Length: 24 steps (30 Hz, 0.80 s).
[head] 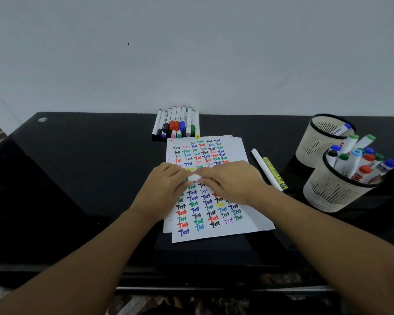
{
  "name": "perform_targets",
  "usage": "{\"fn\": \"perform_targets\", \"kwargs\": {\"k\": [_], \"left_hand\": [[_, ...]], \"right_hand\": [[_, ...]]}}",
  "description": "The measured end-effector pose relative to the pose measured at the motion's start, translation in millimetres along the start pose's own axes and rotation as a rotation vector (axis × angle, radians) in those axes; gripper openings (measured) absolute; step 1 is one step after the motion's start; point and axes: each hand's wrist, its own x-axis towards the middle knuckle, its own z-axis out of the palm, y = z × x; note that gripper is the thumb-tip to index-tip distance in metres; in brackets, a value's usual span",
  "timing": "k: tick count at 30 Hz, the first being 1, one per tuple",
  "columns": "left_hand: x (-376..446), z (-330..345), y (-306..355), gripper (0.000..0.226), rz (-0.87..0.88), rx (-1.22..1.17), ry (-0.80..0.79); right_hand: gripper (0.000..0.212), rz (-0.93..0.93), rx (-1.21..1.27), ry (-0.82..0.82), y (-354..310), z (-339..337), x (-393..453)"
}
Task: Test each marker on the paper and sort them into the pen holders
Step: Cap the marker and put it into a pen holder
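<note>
A white sheet of paper (214, 228) covered with coloured "Test" words lies in the middle of the black desk. Above it my left hand (164, 187) and my right hand (232, 183) meet on one white marker with green trim (194, 177); both hands' fingers curl round it. Only a short piece of it shows between the hands, so I cannot tell whether its cap is on. A row of several markers (176, 123) lies at the back by the wall. Two beige pen holders stand at the right: the far holder (314, 144) and the near holder (328, 194), which is full of markers.
A white marker (265, 168) and a yellow marker (275, 173) lie side by side on the black desk (89, 167) between the paper and the holders. The wall rises straight behind the desk. The desk's front edge runs below my forearms.
</note>
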Motion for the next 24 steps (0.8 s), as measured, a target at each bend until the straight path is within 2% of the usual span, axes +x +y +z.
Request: {"fn": "perform_targets", "kwargs": {"k": [3,5,9,11,14,16,19,21,24], "left_hand": [[0.6,-0.3,-0.3,0.029,-0.008,-0.002,-0.013],[0.7,-1.3,-0.1,0.032,-0.044,-0.013,-0.029],[1.8,-2.0,0.2,0.035,-0.079,-0.019,-0.063],[1.8,-3.0,1.6,0.034,-0.097,-0.04,-0.078],[1.3,-5.8,4.5,0.039,-0.129,-0.066,-0.104],[3.6,-8.2,6.2,0.049,-0.167,-0.063,-0.171],[12.1,-14.7,12.8,0.063,-0.193,-0.019,-0.37],[17.2,-19.5,23.4,0.07,-0.18,0.009,-0.475],[16.4,-19.7,39.8,0.065,-0.131,0.052,-0.54]], "right_hand": [[0.042,0.016,0.029,0.026,-1.6,2.1,-4.6],[0.04,0.07,0.127,0.048,-1.7,3.5,-8.0],[0.041,0.207,0.498,0.086,9.1,1.4,-23.2],[0.036,0.308,0.709,0.153,10.6,-0.8,-33.9],[0.04,0.493,1.028,0.281,7.9,-1.0,-50.3],[0.041,0.54,1.163,0.302,8.4,0.4,-62.1],[0.05,0.523,1.264,0.319,6.9,3.0,-79.8],[0.045,0.51,1.254,0.361,4.1,7.4,-89.3],[0.033,0.488,1.262,0.4,-1.1,15.0,-96.8]]}}
